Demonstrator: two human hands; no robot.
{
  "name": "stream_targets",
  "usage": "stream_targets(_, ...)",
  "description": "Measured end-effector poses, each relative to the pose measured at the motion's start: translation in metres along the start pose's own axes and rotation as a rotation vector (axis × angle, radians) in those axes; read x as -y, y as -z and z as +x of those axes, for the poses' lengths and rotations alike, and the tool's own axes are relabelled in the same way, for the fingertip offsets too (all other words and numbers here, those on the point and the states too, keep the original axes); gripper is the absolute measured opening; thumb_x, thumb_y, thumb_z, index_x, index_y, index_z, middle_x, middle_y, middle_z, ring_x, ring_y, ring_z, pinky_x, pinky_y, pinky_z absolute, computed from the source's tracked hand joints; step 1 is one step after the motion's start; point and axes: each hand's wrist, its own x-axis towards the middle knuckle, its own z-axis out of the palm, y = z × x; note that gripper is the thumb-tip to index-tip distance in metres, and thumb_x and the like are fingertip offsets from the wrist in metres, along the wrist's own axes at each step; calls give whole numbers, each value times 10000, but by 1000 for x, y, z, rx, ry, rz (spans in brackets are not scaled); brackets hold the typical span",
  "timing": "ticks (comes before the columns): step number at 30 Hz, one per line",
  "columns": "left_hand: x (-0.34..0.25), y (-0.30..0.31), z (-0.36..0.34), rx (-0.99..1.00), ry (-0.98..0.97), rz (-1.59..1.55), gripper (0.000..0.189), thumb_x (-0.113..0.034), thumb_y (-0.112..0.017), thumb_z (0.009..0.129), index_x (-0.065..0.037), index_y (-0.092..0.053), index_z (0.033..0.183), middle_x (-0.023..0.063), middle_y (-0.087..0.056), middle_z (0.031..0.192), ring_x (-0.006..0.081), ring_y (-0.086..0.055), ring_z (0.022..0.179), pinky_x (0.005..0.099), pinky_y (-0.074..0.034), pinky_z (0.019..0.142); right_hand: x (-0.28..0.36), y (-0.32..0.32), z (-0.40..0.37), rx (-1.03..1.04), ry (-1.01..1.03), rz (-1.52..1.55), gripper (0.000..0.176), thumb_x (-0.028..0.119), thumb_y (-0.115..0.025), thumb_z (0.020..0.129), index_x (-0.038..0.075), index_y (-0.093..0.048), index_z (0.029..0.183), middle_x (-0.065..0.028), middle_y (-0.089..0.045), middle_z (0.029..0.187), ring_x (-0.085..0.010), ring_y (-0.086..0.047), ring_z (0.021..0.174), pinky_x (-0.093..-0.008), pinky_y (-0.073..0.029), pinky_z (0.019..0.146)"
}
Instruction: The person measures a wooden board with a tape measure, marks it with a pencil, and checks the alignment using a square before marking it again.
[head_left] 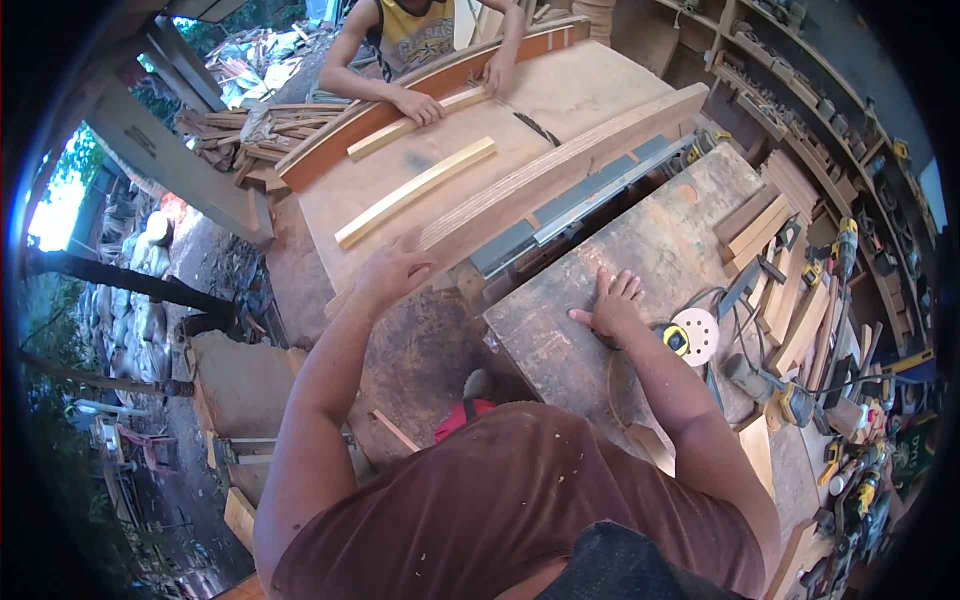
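Note:
My left hand [396, 272] is open at the near end of a long, thick wooden board [575, 160], fingers stretched toward its edge. Palm down on a worn wooden bench [560, 330], my right hand [612, 305] has its fingers spread. A yellow-and-black tape measure [675, 341] and a round sanding disc [698, 335] with holes lie by my right wrist. Beyond the board, a pale wood strip [415, 194] rests on a broad plywood top [590, 90]. Another strip [385, 138] lies parallel to it, under a co-worker's hand [418, 106].
The co-worker [420, 40] leans over the far side, behind an upright orange-brown panel [340, 135]. Wood offcuts [800, 320], cords and power tools [795, 403] crowd the right. Shelves [810, 110] line the back right. Scrap wood [240, 135] is heaped at the left.

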Motion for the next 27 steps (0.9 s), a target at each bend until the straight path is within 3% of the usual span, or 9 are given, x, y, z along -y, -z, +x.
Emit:
stream_targets(25, -8, 4, 1, 57, 55, 2, 210, -237, -695, 846, -269, -744, 1047, 73, -427, 1519, 316, -502, 1312, 423, -458, 1041, 1, 5, -4, 12, -18, 3, 1155, 746, -576, 816, 100, -19, 1595, -335, 3, 1606, -519, 2, 1486, -612, -87, 1184)
stream_targets(27, -9, 6, 0, -4, -23, 31, 205, -279, -643, 880, -234, -741, 1054, 126, -459, 1496, 355, -577, 1194, 439, -479, 993, 1, 6, -5, 21, -24, -2, 1156, 751, -574, 814, 110, -14, 1597, -331, 13, 1608, -514, 11, 1488, -614, -83, 1184)
